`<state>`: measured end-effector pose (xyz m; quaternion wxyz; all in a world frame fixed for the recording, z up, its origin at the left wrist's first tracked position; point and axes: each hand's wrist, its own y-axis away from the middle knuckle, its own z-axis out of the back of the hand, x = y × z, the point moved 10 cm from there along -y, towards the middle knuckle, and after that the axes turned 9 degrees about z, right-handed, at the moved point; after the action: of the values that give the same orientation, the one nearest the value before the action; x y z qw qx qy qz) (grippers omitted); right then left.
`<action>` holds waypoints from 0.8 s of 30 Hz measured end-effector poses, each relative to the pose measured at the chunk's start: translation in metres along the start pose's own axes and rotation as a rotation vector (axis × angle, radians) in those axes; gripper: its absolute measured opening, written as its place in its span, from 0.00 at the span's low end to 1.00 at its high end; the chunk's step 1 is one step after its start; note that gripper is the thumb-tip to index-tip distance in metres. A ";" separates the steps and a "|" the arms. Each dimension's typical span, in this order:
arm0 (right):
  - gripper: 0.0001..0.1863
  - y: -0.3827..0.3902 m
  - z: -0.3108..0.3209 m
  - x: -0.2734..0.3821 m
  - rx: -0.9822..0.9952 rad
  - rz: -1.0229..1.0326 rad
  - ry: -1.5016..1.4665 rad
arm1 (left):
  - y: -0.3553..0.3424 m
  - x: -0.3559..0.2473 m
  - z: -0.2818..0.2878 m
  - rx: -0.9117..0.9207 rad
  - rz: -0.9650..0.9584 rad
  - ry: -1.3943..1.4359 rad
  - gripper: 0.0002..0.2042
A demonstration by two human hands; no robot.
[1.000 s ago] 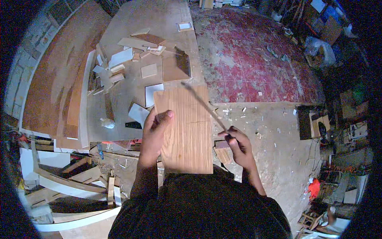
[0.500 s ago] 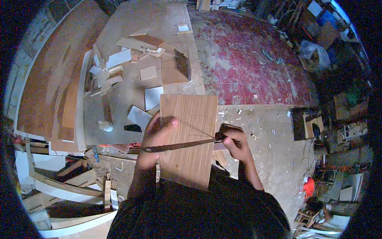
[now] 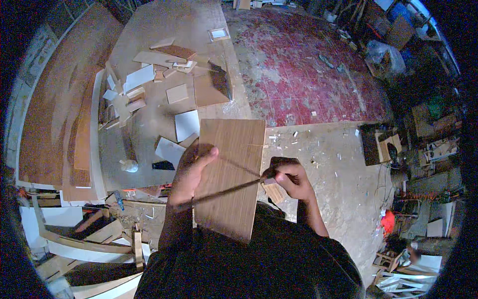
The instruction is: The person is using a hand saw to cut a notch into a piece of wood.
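A rectangular wood-grain board [image 3: 231, 149] stands tilted in front of my chest. My left hand [image 3: 190, 177] grips its left edge, thumb on the near face and the other fingers hidden behind. My right hand [image 3: 293, 180] is closed round one end of a long thin dark strip [image 3: 224, 190], just off the board's right edge. The strip slants across the face down to the left, its far end by my left wrist. Motion blurs it, so whether it is a file or a saw blade cannot be told. A thin shadow line also crosses the face.
A large worktable [image 3: 154, 114] at the left carries several board offcuts, white panels [image 3: 187, 125] and a small pale bundle [image 3: 129, 165]. Scrap strips [image 3: 94, 249] pile up at lower left. Tools and clutter line the right side; chips litter the concrete floor [image 3: 333, 184].
The strip's left end has swung lower, so it slants more steeply across the board. My right hand has moved slightly left and down. The board's lower end has shifted left.
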<state>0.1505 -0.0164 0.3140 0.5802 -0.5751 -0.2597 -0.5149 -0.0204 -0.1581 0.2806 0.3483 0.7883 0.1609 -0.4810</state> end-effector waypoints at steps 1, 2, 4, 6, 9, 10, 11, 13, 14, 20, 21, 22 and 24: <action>0.13 0.002 0.001 -0.001 -0.029 -0.003 0.019 | -0.003 0.001 0.001 0.013 -0.005 -0.006 0.10; 0.13 0.002 0.002 0.000 -0.058 -0.007 0.038 | -0.005 0.001 0.002 0.026 -0.011 -0.011 0.09; 0.13 -0.002 0.004 0.005 -0.076 0.012 0.054 | -0.007 0.003 0.001 0.032 0.020 0.057 0.09; 0.13 -0.006 0.006 0.008 -0.096 0.031 0.073 | -0.007 0.001 -0.003 0.040 0.052 0.125 0.09; 0.13 -0.007 0.006 0.011 -0.095 0.036 0.035 | -0.006 -0.005 -0.004 0.056 0.021 0.114 0.09; 0.16 -0.004 0.005 0.007 -0.067 -0.021 0.053 | -0.009 -0.003 -0.002 0.060 0.025 0.085 0.09; 0.20 -0.002 0.004 0.002 -0.039 -0.078 0.070 | -0.011 -0.002 0.000 0.063 0.029 0.057 0.10; 0.20 -0.003 0.004 0.001 -0.042 -0.065 0.063 | -0.008 -0.006 -0.007 0.079 0.037 0.100 0.10; 0.20 -0.004 0.004 0.001 -0.045 -0.051 0.055 | -0.007 -0.009 -0.011 0.094 0.044 0.142 0.10; 0.22 -0.008 0.005 0.002 -0.051 0.014 0.140 | -0.011 -0.007 -0.002 0.023 0.007 -0.023 0.11; 0.22 -0.008 0.005 0.003 -0.053 0.014 0.140 | -0.011 -0.008 -0.004 0.025 0.008 -0.025 0.11; 0.23 -0.008 0.001 0.000 -0.035 -0.028 0.044 | -0.009 -0.011 -0.014 0.092 0.019 0.034 0.12; 0.23 -0.010 -0.004 0.001 -0.017 -0.069 -0.054 | -0.008 -0.011 -0.022 0.159 0.030 0.092 0.12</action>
<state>0.1409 -0.0184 0.3180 0.5498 -0.5844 -0.2907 -0.5212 -0.0162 -0.1360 0.2939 0.2842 0.8370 0.1262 -0.4503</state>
